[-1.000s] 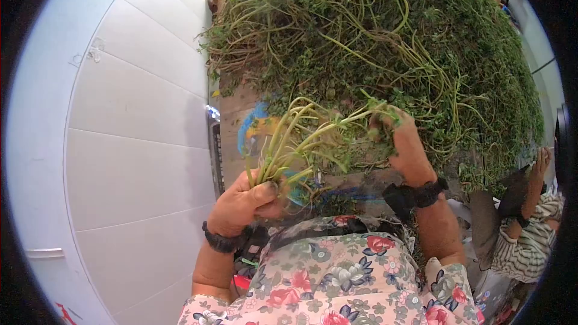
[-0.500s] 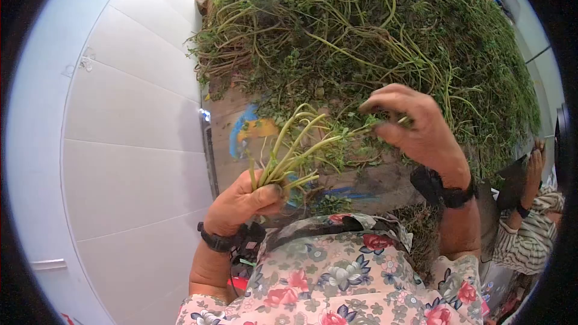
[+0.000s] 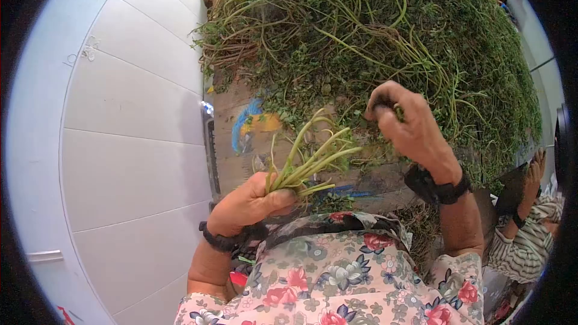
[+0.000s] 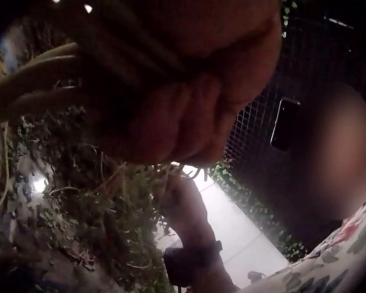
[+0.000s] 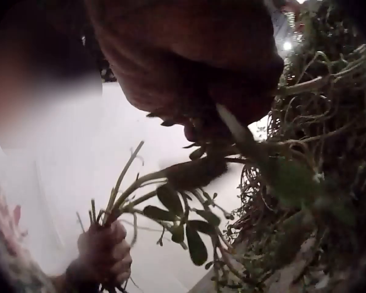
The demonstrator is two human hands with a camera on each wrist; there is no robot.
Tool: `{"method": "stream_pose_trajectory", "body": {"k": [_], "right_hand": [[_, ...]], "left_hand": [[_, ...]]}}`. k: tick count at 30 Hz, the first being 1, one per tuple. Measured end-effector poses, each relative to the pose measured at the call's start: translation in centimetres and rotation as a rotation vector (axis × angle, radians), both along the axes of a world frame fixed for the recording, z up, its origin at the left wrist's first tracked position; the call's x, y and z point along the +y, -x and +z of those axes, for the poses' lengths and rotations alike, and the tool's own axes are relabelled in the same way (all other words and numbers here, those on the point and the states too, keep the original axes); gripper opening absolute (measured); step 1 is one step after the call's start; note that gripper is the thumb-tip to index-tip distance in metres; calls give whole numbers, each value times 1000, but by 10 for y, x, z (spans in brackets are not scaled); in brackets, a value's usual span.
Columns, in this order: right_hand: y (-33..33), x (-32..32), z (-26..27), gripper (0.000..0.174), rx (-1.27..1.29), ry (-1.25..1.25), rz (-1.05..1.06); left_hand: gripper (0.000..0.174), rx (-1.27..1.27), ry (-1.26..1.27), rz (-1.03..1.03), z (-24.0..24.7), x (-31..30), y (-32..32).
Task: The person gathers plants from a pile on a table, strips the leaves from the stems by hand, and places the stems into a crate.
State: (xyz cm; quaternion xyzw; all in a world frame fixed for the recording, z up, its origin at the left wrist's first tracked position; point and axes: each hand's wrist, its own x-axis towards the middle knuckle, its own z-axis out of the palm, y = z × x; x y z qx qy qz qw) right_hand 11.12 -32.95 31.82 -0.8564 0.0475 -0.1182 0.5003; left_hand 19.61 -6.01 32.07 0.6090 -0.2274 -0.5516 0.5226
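My left hand (image 3: 256,201) grips a small bunch of pale green stems (image 3: 316,162), its thumb laid across their lower ends. The stems fan out up and to the right, their cut-looking tips mostly bare. To the right of the bunch, my right hand (image 3: 409,123) is raised with its fingers curled, pinching a bit of green leaf (image 3: 398,109). In the right wrist view, leafy sprigs (image 5: 195,244) hang below the right hand, and the left hand (image 5: 104,256) shows beyond with the stems. The left wrist view is dark; curled fingers (image 4: 177,122) fill its upper middle.
A large heap of tangled green plants (image 3: 361,30) covers the far and right parts of a paint-marked wooden table (image 3: 232,159). A white panelled wall (image 3: 132,144) stands close on the left. Another person in a striped top (image 3: 524,247) is at the lower right.
My right hand has drawn back from the stem ends, loosened, then curled again on a leafy bit. The longest stem now ends short of it. My left hand keeps its grip, shifted slightly right.
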Motion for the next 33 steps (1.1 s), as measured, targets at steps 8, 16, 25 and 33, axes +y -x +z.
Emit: {"method": "stream_pose_trajectory", "body": {"k": [8, 16, 25, 33], "right_hand": [[-4, -4, -5, 23, 71, 116, 510], [1, 0, -25, 16, 25, -48, 469], [23, -35, -9, 13, 147, -619, -334], [28, 1, 10, 19, -93, 212, -16]], "left_hand": [[32, -22, 31, -46, 0, -6, -1], [29, -40, -49, -50, -1, 0, -2], [21, -4, 47, 106, 0, 8, -3], [18, 11, 14, 117, 1, 0, -2]]}}
